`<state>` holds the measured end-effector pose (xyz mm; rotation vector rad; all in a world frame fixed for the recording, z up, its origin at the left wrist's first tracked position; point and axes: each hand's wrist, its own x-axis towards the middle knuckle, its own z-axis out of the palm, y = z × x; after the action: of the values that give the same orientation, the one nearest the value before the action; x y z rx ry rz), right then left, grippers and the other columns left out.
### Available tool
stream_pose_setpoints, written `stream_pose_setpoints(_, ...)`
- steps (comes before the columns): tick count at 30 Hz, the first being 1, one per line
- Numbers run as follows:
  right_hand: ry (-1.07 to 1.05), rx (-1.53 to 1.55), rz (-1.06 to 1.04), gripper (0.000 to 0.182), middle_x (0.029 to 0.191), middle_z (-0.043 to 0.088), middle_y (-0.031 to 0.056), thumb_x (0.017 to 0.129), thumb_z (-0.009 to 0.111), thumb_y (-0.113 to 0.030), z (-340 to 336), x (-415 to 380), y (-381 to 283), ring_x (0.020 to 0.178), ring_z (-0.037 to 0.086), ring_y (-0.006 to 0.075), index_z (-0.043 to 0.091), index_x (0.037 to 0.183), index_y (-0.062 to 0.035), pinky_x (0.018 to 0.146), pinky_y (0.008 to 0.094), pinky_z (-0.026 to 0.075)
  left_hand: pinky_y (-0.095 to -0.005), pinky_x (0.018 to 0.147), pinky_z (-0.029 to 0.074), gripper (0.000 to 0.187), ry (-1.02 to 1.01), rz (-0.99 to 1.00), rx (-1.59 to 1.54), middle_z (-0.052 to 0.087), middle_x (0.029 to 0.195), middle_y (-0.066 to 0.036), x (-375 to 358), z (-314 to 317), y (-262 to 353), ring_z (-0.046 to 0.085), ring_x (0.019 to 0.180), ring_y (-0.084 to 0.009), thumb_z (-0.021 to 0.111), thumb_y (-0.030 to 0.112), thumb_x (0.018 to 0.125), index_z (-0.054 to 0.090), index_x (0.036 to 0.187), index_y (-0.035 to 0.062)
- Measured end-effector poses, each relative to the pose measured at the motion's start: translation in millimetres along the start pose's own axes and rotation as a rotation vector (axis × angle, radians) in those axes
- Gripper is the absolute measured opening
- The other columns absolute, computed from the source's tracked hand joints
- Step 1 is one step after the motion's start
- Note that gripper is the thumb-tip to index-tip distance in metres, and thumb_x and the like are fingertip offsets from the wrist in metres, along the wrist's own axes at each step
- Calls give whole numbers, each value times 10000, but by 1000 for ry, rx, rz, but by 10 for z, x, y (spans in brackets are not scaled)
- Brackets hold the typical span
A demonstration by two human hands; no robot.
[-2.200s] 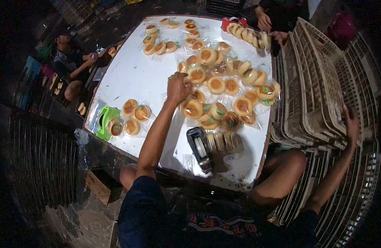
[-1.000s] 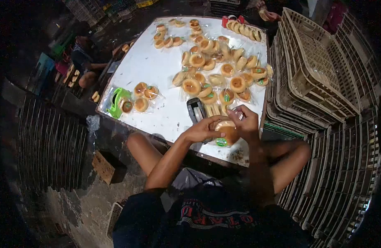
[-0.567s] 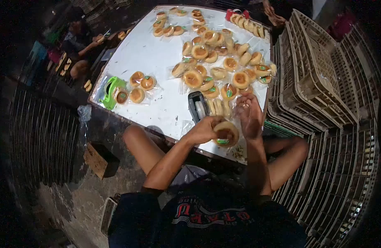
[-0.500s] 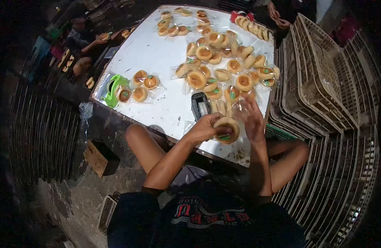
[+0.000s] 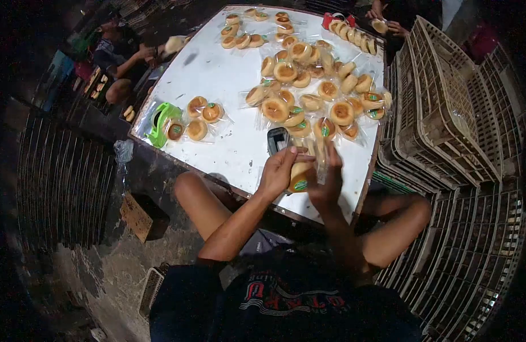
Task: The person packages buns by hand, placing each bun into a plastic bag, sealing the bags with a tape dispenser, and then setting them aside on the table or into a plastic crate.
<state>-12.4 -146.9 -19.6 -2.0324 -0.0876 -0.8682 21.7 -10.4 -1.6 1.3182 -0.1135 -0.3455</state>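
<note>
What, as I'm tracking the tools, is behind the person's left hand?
The black tape dispenser: its far end shows beyond the left hand; its near end is covered.

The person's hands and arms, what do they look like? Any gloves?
No gloves: the left hand and right hand are bare, the right blurred. Forearms are uncovered below short dark sleeves. The dark shirt has red and white printing.

The right hand [image 5: 327,185] is a blur to me, covering one side of the bun [image 5: 299,172], whose green label [image 5: 300,185] is too small to read. The left hand [image 5: 279,171] hides the tape dispenser [image 5: 276,137] in part. Beyond the tabletop [image 5: 234,82], one co-worker [image 5: 414,16] is cut off above.
</note>
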Motion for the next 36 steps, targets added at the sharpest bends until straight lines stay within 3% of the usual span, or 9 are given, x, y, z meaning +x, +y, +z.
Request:
stream_pose_setpoints(5,-448,549,654,312,1081,650,44,946,618,-198,-167,-93,28,1017,589,145,619,1161,26,896,288,472,-372,1000,411,347,74,449,476,611,1178,-197,64,-38,-138,578,1119,-290,536,204,970,568,1199,-55)
stream_pose_setpoints(7,-280,730,716,302,1040,659,52,952,607,-199,-104,-191,99,966,605,128,627,1160,17,850,268,486,-430,988,410,395,379,713,810,551,1239,-229,57,56,-138,539,1143,-395,659,121,846,575,1197,-38)
stream_pose_setpoints(10,-200,775,604,305,984,673,66,966,576,-226,-150,-181,191,889,621,134,629,1159,4,798,261,503,-400,1007,414,401,177,834,853,548,1293,-195,-67,165,-80,523,1212,-347,613,98,887,546,1273,13)
stream_pose_setpoints(14,-252,769,620,360,1005,668,95,991,498,-308,-387,-14,294,913,619,186,657,1055,9,822,297,506,-313,836,505,286,-240,27,500,704,988,-99,-59,125,-33,648,922,-167,688,159,872,664,1098,-14)
stream_pose_setpoints(18,-107,400,295,311,969,684,76,965,563,-276,-399,137,280,867,632,144,646,1057,9,792,273,510,-272,716,504,278,-154,-69,401,714,831,-78,-6,77,-247,619,772,-92,728,256,855,720,976,5)
stream_pose_setpoints(25,-206,-11,463,163,784,673,101,871,689,-167,-415,-51,241,724,648,181,665,916,-12,657,281,492,-259,738,487,204,-123,-214,328,653,800,-17,-54,173,-58,595,805,-82,712,202,878,697,896,0)
stream_pose_setpoints(28,-383,165,208,159,733,636,122,858,689,-166,-535,40,199,688,646,243,665,867,-9,639,313,497,-238,716,486,244,-15,323,272,661,774,-36,25,141,-219,598,771,-86,713,230,878,693,888,-12)
stream_pose_setpoints(32,-313,85,261,174,689,591,128,857,683,-171,-520,50,199,589,592,271,648,820,-5,582,354,473,-246,751,469,176,-193,-240,266,634,838,-16,19,35,-129,572,809,-86,662,203,916,663,882,30)
stream_pose_setpoints(36,-354,-32,435,282,660,567,158,908,628,-198,-283,-177,86,569,558,286,536,720,-9,589,354,474,-240,686,439,164,40,-116,313,575,730,25,23,34,-363,523,711,-67,638,200,930,623,861,52)
